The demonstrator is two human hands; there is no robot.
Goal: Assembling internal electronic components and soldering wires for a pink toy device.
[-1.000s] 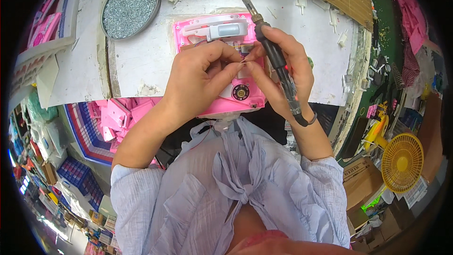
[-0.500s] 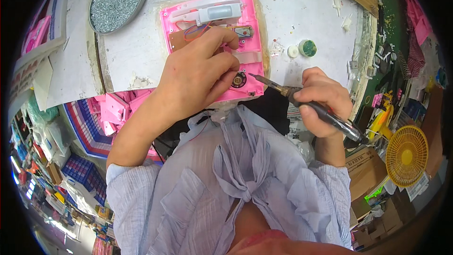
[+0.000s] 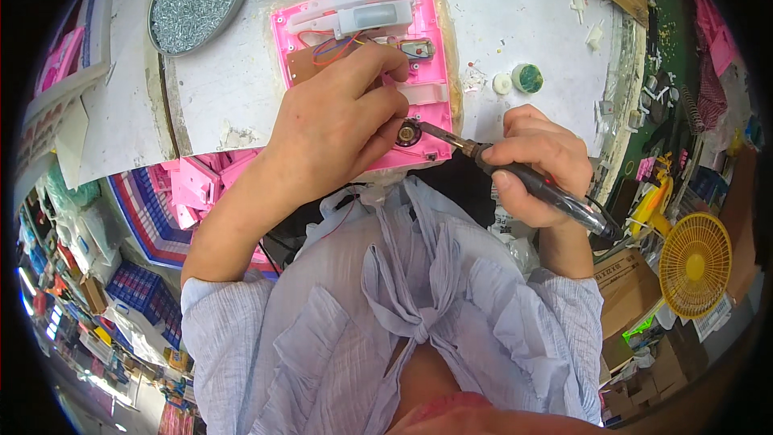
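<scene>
A pink plastic housing (image 3: 435, 24) lies on the table in front of me, with a white part, a brown board (image 3: 303, 66), coloured wires (image 3: 332, 50) and a small round speaker (image 3: 408, 134) inside it. My left hand (image 3: 342, 113) rests over the housing's left half, fingers curled together beside the speaker; what they pinch, if anything, is hidden. My right hand (image 3: 543, 161) grips a black-handled soldering iron (image 3: 555, 197). The iron's metal tip touches or nearly touches the speaker's upper right edge.
A round tray (image 3: 233, 26) of small metal screws stands at the far left. Right of the housing are a green-topped tub (image 3: 527, 79) and a white cap (image 3: 501, 84). Pink parts fill a blue-and-white basket (image 3: 149, 225) at lower left. A yellow fan (image 3: 694, 266) stands at right.
My right hand has moved the soldering iron a little left and up, bringing its tip to the speaker's edge. My left hand has stayed nearly still.
</scene>
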